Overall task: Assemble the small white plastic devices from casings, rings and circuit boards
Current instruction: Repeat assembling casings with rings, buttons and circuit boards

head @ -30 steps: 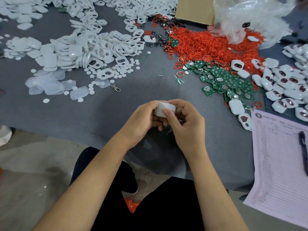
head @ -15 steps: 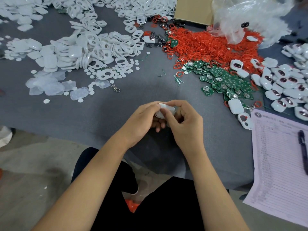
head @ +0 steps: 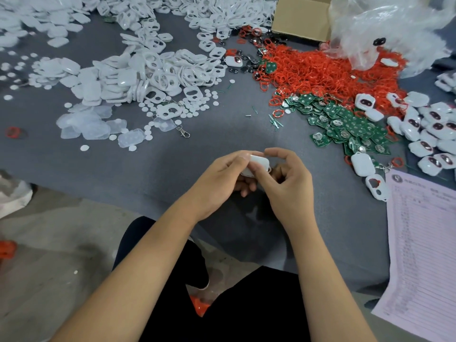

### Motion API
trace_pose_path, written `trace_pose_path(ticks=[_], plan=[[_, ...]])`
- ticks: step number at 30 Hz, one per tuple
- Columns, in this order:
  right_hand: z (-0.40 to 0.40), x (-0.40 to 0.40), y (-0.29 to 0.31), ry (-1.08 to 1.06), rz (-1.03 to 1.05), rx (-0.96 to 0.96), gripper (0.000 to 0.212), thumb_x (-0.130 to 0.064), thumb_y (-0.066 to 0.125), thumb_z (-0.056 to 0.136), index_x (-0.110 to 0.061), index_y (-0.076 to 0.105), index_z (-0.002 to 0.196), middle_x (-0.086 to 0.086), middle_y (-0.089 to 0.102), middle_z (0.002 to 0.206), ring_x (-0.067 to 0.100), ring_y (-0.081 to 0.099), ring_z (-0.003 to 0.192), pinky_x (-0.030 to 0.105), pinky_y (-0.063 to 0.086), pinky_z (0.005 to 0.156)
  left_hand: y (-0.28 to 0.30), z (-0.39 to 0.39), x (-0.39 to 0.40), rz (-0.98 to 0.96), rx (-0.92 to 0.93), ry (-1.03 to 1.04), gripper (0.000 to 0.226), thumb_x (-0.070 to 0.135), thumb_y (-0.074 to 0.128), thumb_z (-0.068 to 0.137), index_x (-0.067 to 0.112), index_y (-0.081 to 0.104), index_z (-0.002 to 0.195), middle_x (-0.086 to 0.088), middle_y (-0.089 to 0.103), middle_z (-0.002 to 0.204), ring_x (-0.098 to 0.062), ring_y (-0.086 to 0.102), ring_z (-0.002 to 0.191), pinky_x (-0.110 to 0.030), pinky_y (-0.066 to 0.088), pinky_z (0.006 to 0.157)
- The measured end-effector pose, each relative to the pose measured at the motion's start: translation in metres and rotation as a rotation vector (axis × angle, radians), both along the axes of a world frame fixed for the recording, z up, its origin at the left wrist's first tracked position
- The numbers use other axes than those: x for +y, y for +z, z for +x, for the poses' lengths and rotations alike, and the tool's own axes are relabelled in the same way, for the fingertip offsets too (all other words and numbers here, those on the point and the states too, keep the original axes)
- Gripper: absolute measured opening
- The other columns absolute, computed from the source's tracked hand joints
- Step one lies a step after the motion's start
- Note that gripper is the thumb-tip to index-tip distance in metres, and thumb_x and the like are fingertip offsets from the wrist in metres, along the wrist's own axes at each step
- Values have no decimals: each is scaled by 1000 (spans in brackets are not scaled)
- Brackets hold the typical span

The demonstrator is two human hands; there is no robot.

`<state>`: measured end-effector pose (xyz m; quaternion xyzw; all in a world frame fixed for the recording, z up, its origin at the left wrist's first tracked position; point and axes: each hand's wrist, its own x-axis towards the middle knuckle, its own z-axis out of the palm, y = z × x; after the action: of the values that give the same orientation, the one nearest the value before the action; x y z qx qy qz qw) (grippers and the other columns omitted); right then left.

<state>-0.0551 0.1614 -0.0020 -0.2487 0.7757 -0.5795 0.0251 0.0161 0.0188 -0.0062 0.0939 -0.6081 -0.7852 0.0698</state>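
Above the grey table (head: 148, 169), both hands (head: 222, 178) (head: 288, 183) pinch a small white rounded casing (head: 259, 162).

White casing (head: 257, 161) up off the cloth, tilted, pinched between both hands (head: 219, 178) (underside hidden); red rings (head: 318, 72) and green boards (head: 345, 124) heaped far right.

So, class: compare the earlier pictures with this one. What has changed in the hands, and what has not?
The white casing has turned between the fingers, from flat face up to tilted edge-on. Both the left hand and right hand still hold it. The piles of parts on the table lie unchanged.
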Motion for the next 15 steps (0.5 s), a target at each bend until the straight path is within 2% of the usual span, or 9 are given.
trace_pose_path(ticks=[3,6,11,15], plan=[[-1,-1,0,-26,-7,-16,22,-42,70,96,-25,69,111,-8,57,61,6,50,55,12,37,56,0,-1,-2,68,-4,18,40,33,40,105,17,71,124,-8,68,95,-15,60,74,-26,48,61],[-4,-1,1,-7,-11,-84,13,-35,63,103,-24,71,106,-13,68,73,5,60,59,15,44,55,-1,-2,-1,120,-11,19,38,32,42,105,16,69,125,-1,69,90,-14,62,75,-26,51,63],[-10,3,5,104,-15,-246,13,-27,64,103,-25,74,97,-2,71,68,12,63,54,23,46,44,-1,-2,-1,79,-45,22,41,36,46,103,13,63,132,-7,70,97,-18,66,80,-29,54,71],[-19,5,8,164,-27,-381,11,-22,67,102,-15,75,97,2,74,71,14,67,57,23,48,44,-1,-2,-1,10,-53,31,37,27,40,112,3,58,135,-16,66,99,-20,65,79,-30,55,71]])
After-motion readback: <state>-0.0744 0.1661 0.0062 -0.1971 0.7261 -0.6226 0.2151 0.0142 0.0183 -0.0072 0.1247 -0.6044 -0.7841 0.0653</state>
